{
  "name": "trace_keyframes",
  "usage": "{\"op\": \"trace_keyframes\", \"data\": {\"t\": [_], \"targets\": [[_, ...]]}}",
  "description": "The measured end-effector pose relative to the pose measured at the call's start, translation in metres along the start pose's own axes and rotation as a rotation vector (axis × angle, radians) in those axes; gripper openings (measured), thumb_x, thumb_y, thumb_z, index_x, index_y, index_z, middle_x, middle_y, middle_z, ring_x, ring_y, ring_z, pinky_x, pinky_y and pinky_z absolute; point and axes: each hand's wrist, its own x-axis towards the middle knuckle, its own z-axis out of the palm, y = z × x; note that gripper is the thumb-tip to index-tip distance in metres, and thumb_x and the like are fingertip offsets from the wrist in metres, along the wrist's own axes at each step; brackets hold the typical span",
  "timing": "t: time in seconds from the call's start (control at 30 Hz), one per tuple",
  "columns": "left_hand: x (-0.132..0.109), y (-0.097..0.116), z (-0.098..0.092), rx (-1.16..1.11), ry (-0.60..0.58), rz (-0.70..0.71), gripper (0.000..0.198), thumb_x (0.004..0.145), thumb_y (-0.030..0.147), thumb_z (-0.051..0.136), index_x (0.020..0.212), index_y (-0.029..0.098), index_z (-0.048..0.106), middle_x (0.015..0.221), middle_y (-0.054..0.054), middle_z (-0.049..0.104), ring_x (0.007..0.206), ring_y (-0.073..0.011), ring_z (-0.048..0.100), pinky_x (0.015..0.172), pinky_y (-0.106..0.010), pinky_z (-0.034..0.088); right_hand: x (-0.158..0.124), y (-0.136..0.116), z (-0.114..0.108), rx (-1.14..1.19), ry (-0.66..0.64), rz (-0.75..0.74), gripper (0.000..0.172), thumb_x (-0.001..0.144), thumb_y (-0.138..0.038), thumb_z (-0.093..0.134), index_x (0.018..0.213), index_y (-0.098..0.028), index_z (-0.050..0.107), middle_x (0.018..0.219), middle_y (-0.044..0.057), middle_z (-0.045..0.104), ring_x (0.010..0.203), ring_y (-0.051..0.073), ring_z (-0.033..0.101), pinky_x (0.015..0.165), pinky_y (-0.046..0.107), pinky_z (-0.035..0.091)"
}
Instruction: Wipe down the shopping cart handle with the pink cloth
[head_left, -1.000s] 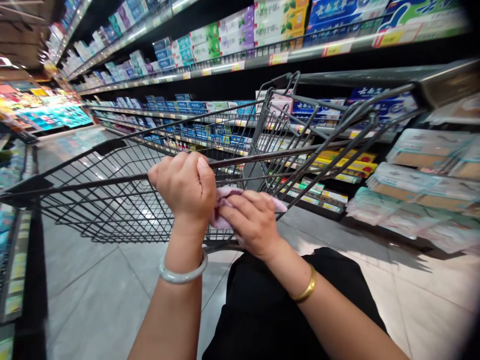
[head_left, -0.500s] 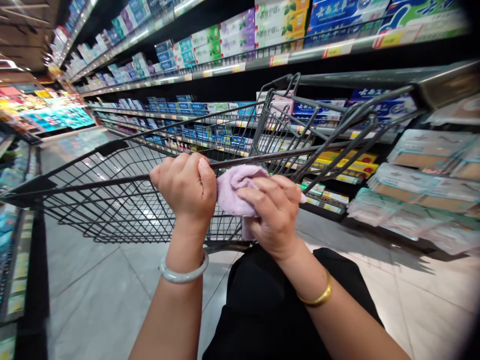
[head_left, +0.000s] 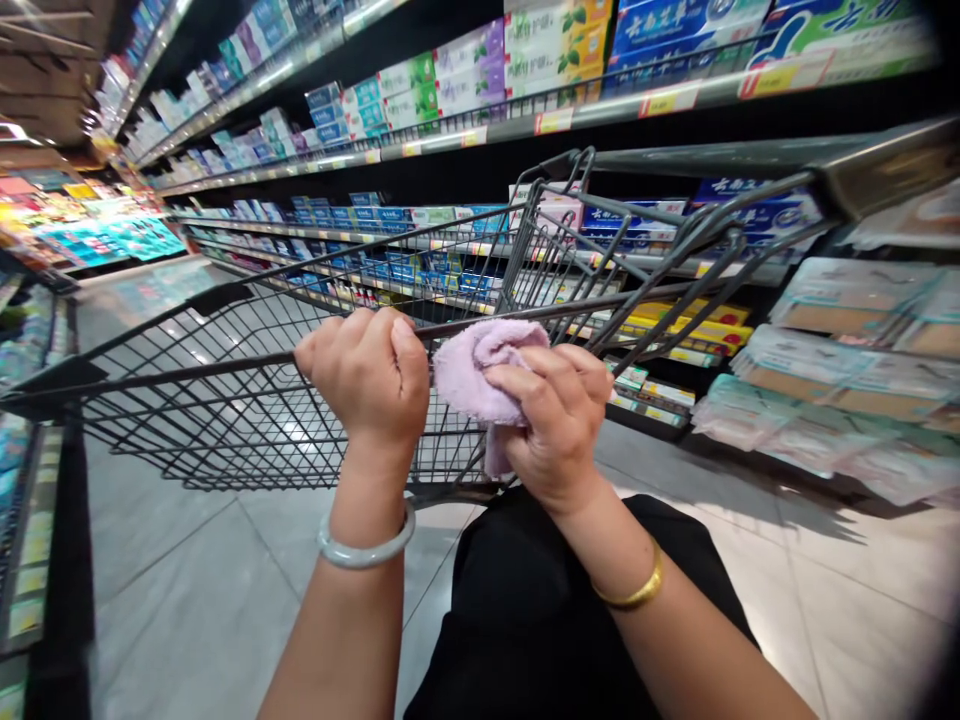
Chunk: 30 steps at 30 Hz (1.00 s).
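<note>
A dark wire shopping cart stands side-on in front of me. My left hand is closed around its near top rail, with a pale bangle on that wrist. To its right, my right hand grips a bunched light-purple cloth, which wraps against the same rail. One end of the cloth hangs below my fingers. A gold bangle circles my right wrist. The cart's push handle is at the upper right, beyond my right hand.
Long store shelves with toothpaste-like boxes run behind the cart. Packaged goods hang or stack at the right. Another shelf borders the left edge. Grey floor tiles lie underneath.
My right hand and the cloth have shifted slightly right along the rail, widening the gap to my left hand. My left hand keeps its hold on the rail.
</note>
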Motion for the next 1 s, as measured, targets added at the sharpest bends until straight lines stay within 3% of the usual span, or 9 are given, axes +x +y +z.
{"op": "trace_keyframes", "data": {"t": [0.2,0.43,0.63,0.83,1.0], "targets": [[0.001,0.000,-0.001,0.015,-0.005,0.011,0.045,0.105,0.039,0.029,0.080,0.022,0.062,0.079,-0.007,0.062,0.083,-0.0254,0.055,0.083,-0.043,0.031,-0.011,-0.010,0.010,-0.001,-0.126,-0.114,0.021,0.095,-0.020,0.058,0.107,-0.030,0.073,0.107,-0.001,0.074,0.110,0.021,0.055,0.098,0.038,0.037],[0.001,0.001,-0.001,0.011,-0.005,0.001,0.042,0.104,0.038,0.031,0.079,0.023,0.061,0.078,-0.007,0.061,0.082,-0.0249,0.053,0.082,-0.043,0.029,-0.002,0.002,-0.002,0.015,0.028,0.022,0.024,0.089,-0.017,0.062,0.107,-0.030,0.072,0.108,0.001,0.073,0.110,0.022,0.056,0.098,0.039,0.042],[0.000,0.000,-0.001,-0.013,-0.029,-0.006,0.042,0.104,0.038,0.031,0.082,0.022,0.062,0.080,-0.008,0.062,0.084,-0.0259,0.052,0.084,-0.044,0.028,-0.007,-0.001,0.002,-0.005,-0.100,-0.114,0.024,0.094,-0.019,0.058,0.109,-0.030,0.073,0.108,-0.001,0.074,0.110,0.020,0.057,0.099,0.038,0.039],[0.000,0.001,0.001,0.003,-0.009,0.004,0.043,0.104,0.038,0.030,0.081,0.021,0.063,0.078,-0.007,0.061,0.082,-0.0252,0.051,0.083,-0.043,0.028,0.007,0.018,-0.010,0.038,0.114,-0.005,0.026,0.085,-0.016,0.063,0.106,-0.028,0.071,0.108,0.004,0.071,0.109,0.024,0.058,0.098,0.039,0.045],[0.000,0.000,0.001,-0.049,-0.011,-0.024,0.042,0.104,0.038,0.032,0.082,0.021,0.063,0.080,-0.007,0.060,0.084,-0.0252,0.051,0.086,-0.043,0.028,-0.005,0.005,-0.002,0.019,-0.009,-0.080,0.023,0.087,-0.017,0.061,0.105,-0.028,0.071,0.105,0.001,0.073,0.109,0.022,0.058,0.097,0.039,0.043]]}}
